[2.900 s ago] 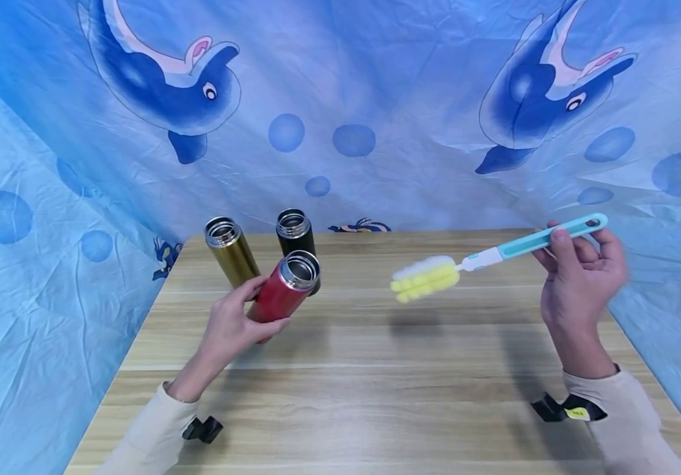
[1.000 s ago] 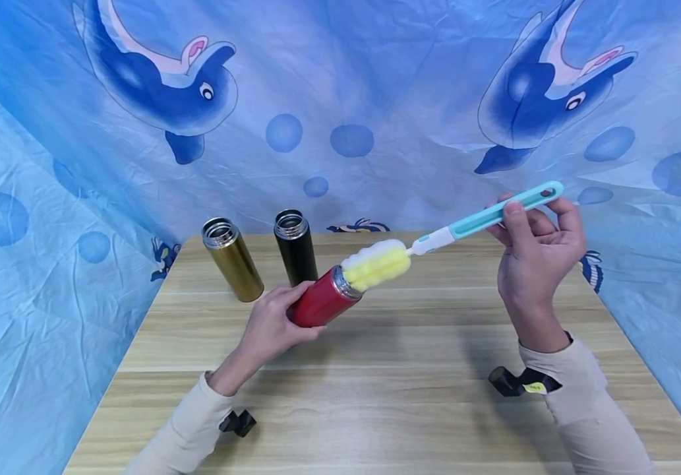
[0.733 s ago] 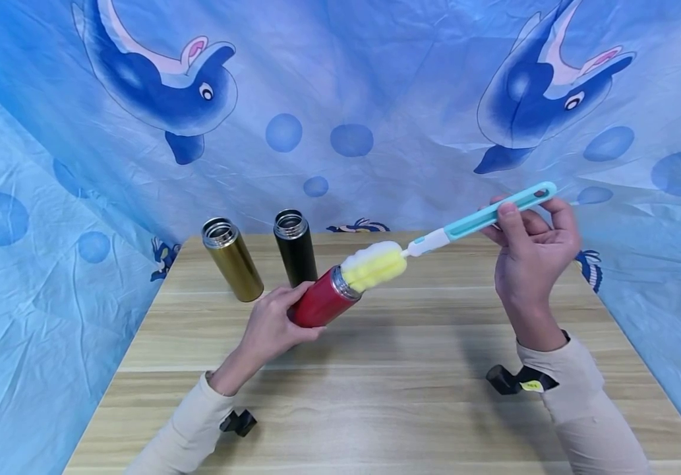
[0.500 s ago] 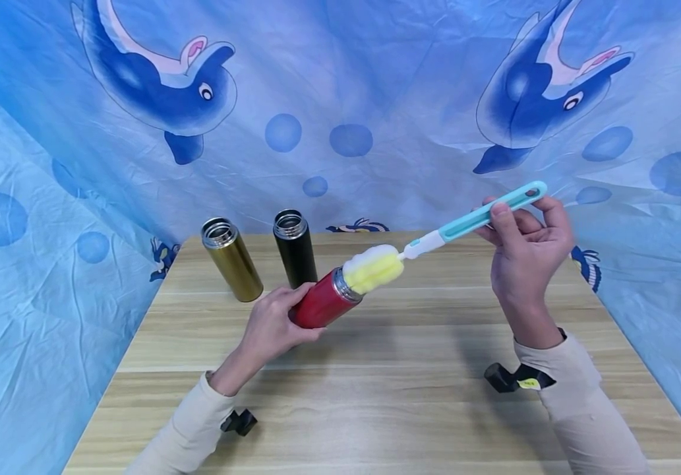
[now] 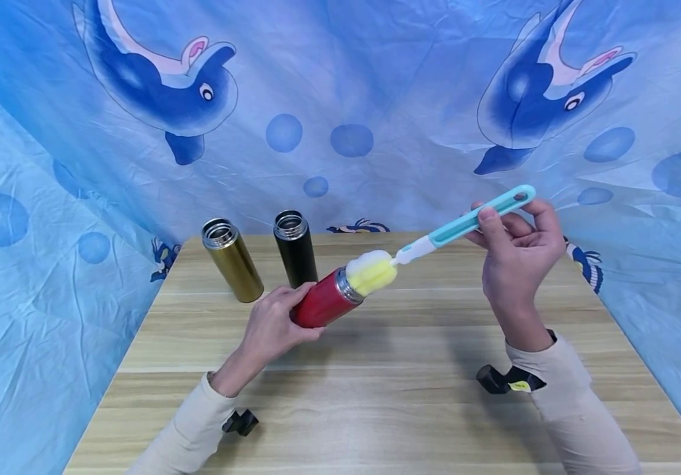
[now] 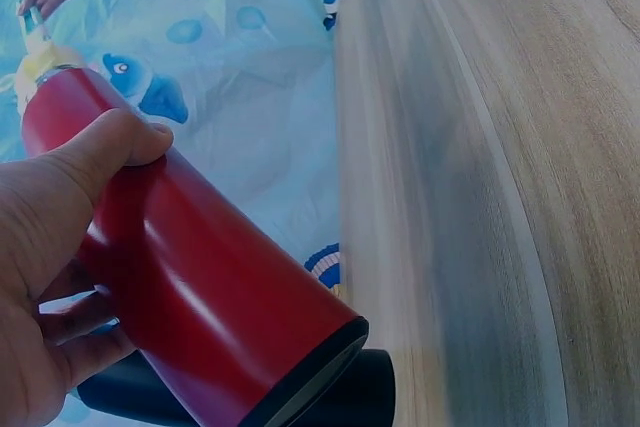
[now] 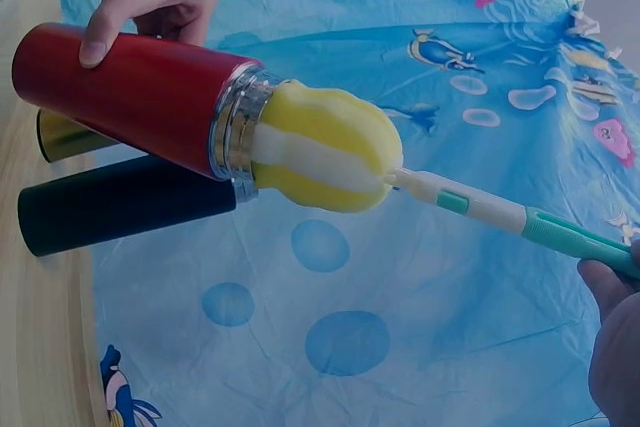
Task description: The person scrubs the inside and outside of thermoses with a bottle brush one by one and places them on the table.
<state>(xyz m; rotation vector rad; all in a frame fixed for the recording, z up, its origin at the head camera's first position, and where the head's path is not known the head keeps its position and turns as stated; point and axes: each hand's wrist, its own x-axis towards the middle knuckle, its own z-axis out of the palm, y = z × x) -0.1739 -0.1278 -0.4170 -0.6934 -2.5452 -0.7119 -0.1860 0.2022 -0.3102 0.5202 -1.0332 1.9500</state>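
Observation:
My left hand (image 5: 275, 323) grips a red thermos bottle (image 5: 324, 301), tilted with its bare steel mouth up to the right. In the left wrist view, the thumb lies across the red bottle (image 6: 210, 257) and its dark base points down. My right hand (image 5: 518, 254) pinches the teal handle of a bottle brush (image 5: 461, 224) between thumb and fingers. The yellow and white sponge head is partly inside the mouth; the rest bulges out past the steel rim, as the sponge (image 7: 330, 152) shows in the right wrist view. The inserted tip is hidden.
A gold thermos bottle (image 5: 235, 264) and a black thermos bottle (image 5: 296, 254) stand uncapped at the back left of the wooden table (image 5: 376, 402). The black one is just behind the red bottle. A blue dolphin-print sheet (image 5: 411, 165) hangs behind and at both sides.
The red bottle came away from the other two, moving right and tilting toward the brush. The right hand moved left and down, and the sponge head has sunk deeper into the mouth.

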